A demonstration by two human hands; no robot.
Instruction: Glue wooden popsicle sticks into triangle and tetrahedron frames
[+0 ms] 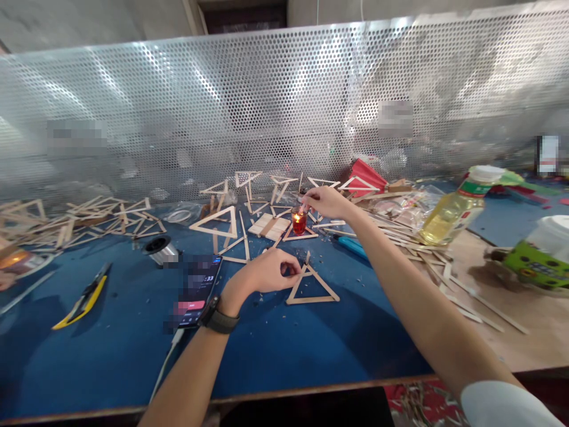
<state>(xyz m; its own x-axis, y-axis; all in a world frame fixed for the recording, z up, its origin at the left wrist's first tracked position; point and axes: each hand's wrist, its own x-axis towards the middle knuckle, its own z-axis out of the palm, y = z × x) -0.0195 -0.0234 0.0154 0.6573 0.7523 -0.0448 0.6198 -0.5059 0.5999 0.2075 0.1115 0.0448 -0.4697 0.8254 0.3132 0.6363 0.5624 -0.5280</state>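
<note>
My left hand (274,270), a dark band on its wrist, pinches the upper left side of a triangle of thin wooden sticks (326,289). The triangle is just above or on the blue tabletop; I cannot tell which. A short stick end points up from its top corner. Farther off, my right hand (328,201) is closed in a pinch, its fingertips over a lit candle in a red glass (299,224). Something small and pale shows between those fingertips at the flame, too small to name.
Wooden stick frames (217,224) stand beyond my hands. Left lie a phone (202,290), a wire spool (160,250) and a yellow cutter (84,302). Right are a blue-handled tool (351,246), loose sticks, an oil bottle (453,213) and a green-labelled container (540,258). Perforated metal (267,107) walls the back.
</note>
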